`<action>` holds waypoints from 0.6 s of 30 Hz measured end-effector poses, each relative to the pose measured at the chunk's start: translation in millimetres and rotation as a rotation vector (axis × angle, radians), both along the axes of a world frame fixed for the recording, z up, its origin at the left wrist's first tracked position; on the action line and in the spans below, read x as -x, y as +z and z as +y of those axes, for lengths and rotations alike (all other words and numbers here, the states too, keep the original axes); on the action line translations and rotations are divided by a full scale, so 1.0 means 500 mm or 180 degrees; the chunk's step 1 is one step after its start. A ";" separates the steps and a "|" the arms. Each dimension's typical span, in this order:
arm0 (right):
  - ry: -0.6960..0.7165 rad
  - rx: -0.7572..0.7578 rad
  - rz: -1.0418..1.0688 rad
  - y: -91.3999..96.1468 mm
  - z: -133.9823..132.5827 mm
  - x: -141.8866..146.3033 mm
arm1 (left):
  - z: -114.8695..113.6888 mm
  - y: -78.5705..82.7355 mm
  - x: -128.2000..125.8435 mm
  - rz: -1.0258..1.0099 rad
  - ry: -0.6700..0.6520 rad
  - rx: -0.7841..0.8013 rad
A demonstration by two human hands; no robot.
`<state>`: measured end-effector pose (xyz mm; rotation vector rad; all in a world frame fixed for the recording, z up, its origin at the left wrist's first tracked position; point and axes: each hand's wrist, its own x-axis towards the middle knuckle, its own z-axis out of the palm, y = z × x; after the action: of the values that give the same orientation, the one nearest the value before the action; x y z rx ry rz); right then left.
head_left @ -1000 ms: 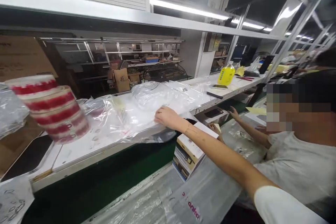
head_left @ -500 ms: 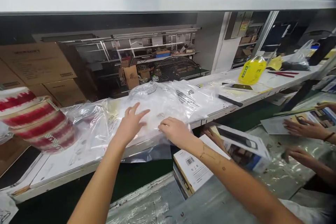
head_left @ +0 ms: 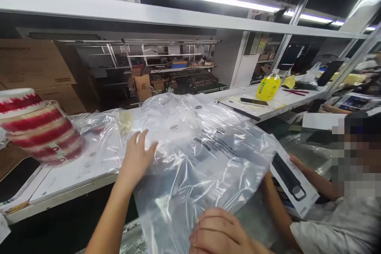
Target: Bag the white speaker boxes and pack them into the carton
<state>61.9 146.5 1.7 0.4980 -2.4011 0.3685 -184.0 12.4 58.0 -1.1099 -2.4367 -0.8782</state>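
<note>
My left hand [head_left: 136,158] lies flat on the pile of clear bags [head_left: 178,127], with bare white shelf [head_left: 68,172] open just to its left. Further left, the stack of red-and-white tape rolls [head_left: 38,127] blocks that end. My right hand [head_left: 222,232] is low, the drawn plastic bag [head_left: 205,162] billowing right above it. To its right, a co-worker's arm [head_left: 275,206] and white box [head_left: 293,184] crowd in. Overhead, the shelf beam [head_left: 178,16] caps upward reach.

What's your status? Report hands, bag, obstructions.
Left hand open, flat on clear printed plastic bag. Right hand gripping bag's near edge. Co-worker's white box close by at right.
</note>
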 end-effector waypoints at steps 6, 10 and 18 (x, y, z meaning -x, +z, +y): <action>-0.0002 0.1039 0.0072 -0.061 -0.086 -0.145 | -0.069 -0.114 -0.050 0.0761 0.0068 0.0130; -0.2451 0.2531 0.1097 0.030 0.106 -0.135 | -0.062 -0.099 0.000 0.0804 -0.0368 -0.0175; -0.3021 0.3633 -0.0134 0.083 0.380 -0.016 | -0.184 -0.082 -0.066 -0.0130 0.0461 -0.1637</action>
<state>69.9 336.7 43.1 -1.0906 -1.7609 1.1298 -151.0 -79.8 17.1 -0.7228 -2.1029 -1.3817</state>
